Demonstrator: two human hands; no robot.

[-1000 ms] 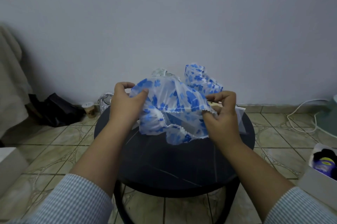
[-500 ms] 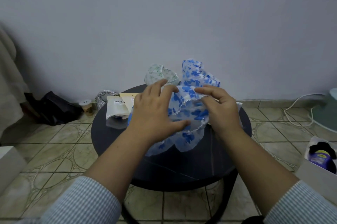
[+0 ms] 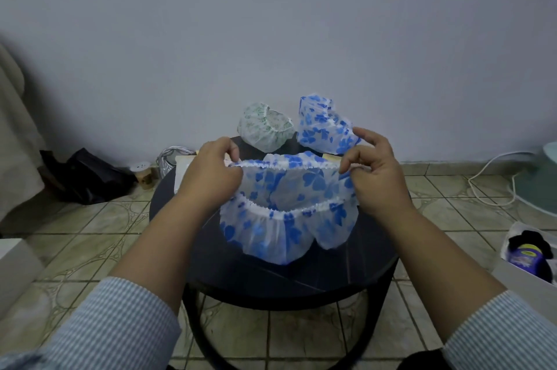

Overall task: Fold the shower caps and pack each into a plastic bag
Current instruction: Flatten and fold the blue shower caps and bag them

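Both hands are up over the round black table (image 3: 373, 252), and the blue-flowered shower cap (image 3: 286, 213) hangs stretched between them. Left hand (image 3: 211, 176) pinches the elastic rim at one end, right hand (image 3: 376, 176) pinches the other, so the rim's long axis runs straight across, side to side. Each hand sits equally near its end, and a fold looks to mean bringing one end over to the other. Two more caps, green (image 3: 265, 127) and blue (image 3: 324, 128), wait at the far edge

Pretty dim, flat, bluish indoor light, no glare anywhere. Soft shadow under the round table (image 3: 373, 261), darker off in the left corner. Wide-angle bending near the edges, slightly soft detail overall.
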